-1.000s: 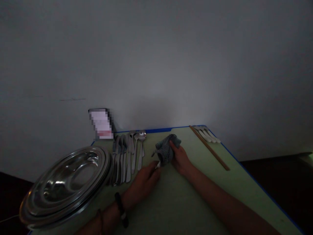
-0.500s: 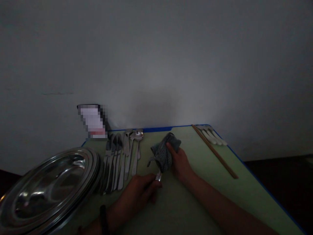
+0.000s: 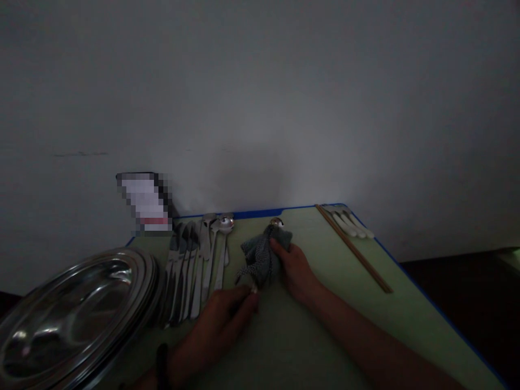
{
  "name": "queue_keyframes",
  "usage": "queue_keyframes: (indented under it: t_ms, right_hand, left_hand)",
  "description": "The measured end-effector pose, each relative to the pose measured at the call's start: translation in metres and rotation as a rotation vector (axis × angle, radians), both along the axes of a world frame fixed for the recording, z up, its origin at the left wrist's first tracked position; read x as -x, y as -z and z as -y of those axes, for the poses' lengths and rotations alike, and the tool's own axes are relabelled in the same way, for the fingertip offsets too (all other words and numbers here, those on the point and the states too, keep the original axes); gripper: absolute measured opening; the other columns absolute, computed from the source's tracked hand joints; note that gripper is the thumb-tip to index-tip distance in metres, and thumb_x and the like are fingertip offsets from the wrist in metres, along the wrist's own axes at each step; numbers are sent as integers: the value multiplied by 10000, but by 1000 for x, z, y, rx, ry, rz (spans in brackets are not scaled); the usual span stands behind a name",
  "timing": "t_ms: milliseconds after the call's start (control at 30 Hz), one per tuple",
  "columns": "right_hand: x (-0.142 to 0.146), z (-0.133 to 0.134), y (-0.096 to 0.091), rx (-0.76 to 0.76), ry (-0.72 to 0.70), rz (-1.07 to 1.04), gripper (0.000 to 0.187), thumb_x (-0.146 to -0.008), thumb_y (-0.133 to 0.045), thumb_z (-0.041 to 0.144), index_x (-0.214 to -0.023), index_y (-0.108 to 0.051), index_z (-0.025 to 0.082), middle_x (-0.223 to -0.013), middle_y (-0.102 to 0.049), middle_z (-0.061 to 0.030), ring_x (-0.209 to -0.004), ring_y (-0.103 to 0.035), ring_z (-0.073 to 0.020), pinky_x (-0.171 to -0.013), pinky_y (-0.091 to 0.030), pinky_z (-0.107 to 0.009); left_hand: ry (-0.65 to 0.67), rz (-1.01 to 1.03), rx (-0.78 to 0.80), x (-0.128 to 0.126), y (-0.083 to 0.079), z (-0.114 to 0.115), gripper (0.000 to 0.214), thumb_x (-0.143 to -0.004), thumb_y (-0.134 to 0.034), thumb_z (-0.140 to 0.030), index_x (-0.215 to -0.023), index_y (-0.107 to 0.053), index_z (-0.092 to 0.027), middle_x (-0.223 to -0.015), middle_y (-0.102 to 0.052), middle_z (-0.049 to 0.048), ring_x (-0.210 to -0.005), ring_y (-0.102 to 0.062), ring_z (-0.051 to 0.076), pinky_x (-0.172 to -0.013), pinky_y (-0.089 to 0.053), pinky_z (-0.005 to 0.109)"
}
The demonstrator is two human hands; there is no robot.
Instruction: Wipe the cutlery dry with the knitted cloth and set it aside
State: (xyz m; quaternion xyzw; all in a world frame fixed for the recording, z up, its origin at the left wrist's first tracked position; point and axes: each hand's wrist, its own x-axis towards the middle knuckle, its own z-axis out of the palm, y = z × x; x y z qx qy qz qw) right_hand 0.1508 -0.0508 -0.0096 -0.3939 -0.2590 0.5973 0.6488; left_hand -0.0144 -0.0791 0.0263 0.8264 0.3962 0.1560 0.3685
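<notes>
My right hand (image 3: 295, 268) is closed around a crumpled grey-blue cloth (image 3: 260, 258) on the green table (image 3: 325, 303). The cloth is wrapped round a metal spoon whose bowl (image 3: 277, 221) pokes out at the far end. My left hand (image 3: 227, 317) pinches the spoon's handle end just below the cloth. To the left lies a row of several spoons and knives (image 3: 195, 265).
A stack of steel trays (image 3: 69, 314) sits at the left front corner. A pair of wooden chopsticks (image 3: 352, 248) and white spoons (image 3: 349, 222) lie at the far right. A blurred-out upright object (image 3: 144, 203) leans on the wall behind the cutlery.
The spoon has slid forward through the cloth, so its bowl now shows beyond the far end. My left hand has moved up close to the cloth. The view shifted slightly right.
</notes>
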Motion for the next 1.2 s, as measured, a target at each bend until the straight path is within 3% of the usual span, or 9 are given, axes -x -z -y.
queue_keyframes:
  t_ms: [167,333,600,700,833,900,1033,1133,1200]
  right_hand:
    - [-7,-8,2,9,82,-89,275,-634,-697,345,-820,-632,153,-778,-697,-37,-786,-637,-191,-761,-474,-327]
    - [-21,-16,12,-75,223,267,290,-695,-633,390,-868,-624,157,-886,-685,-48,-860,-610,-195,-809,-446,-337]
    - [-18,-4,-1,-119,370,829,325,-779,-498,438,-826,-615,138,-840,-658,-76,-828,-585,-223,-775,-419,-330]
    - [-20,-6,0,-69,380,741,305,-756,-518,436,-807,-620,153,-833,-656,-57,-833,-576,-220,-787,-411,-328]
    - [-31,-14,8,-9,413,337,323,-747,-513,428,-937,-585,177,-943,-653,-36,-944,-568,-207,-856,-406,-339]
    - [-36,-15,9,-34,322,309,328,-735,-533,424,-948,-578,178,-955,-650,-38,-975,-561,-210,-890,-396,-362]
    - [-32,-3,-4,-126,-113,608,382,-685,-623,343,-1016,-575,159,-1034,-618,-74,-1009,-545,-217,-952,-355,-401]
    - [-20,13,-22,-292,-13,789,514,-685,-619,266,-1175,-489,182,-1226,-493,-96,-1133,-457,-207,-1002,-303,-390]
    - [-10,24,-33,-407,-66,852,398,-747,-557,241,-1141,-534,194,-1215,-499,-82,-1159,-434,-196,-1019,-279,-368]
  left_hand:
    - [149,-58,-81,4,-4,5,350,-902,-338,-348,-627,-481,-184,-552,-452,-42,-508,-460,107,-506,-331,215]
    - [189,-47,-70,5,-4,5,371,-901,-318,-351,-590,-440,-189,-525,-399,-51,-473,-413,99,-479,-312,215]
    - [-50,-59,-11,-8,7,10,340,-919,-297,-352,-704,-496,-180,-617,-543,-14,-549,-503,127,-524,-351,236]
    - [-120,21,-28,-8,12,10,385,-927,-253,-373,-670,-471,-188,-570,-500,-25,-513,-468,121,-499,-348,228]
    - [-235,144,-44,-4,9,9,439,-928,-189,-391,-591,-401,-207,-523,-439,-26,-495,-444,120,-484,-364,214]
    - [-276,184,-61,-3,5,10,445,-924,-174,-396,-575,-380,-214,-516,-427,-25,-491,-437,120,-487,-375,212]
    - [-243,221,-93,-4,4,9,406,-910,-203,-366,-590,-398,-212,-526,-429,-28,-479,-422,115,-479,-375,213]
    - [-236,204,-140,-5,7,6,356,-896,-253,-351,-626,-433,-205,-554,-447,-29,-485,-413,111,-474,-367,209]
    - [-246,191,-122,-6,8,4,360,-898,-248,-364,-639,-440,-204,-566,-458,-23,-500,-422,117,-468,-366,210]
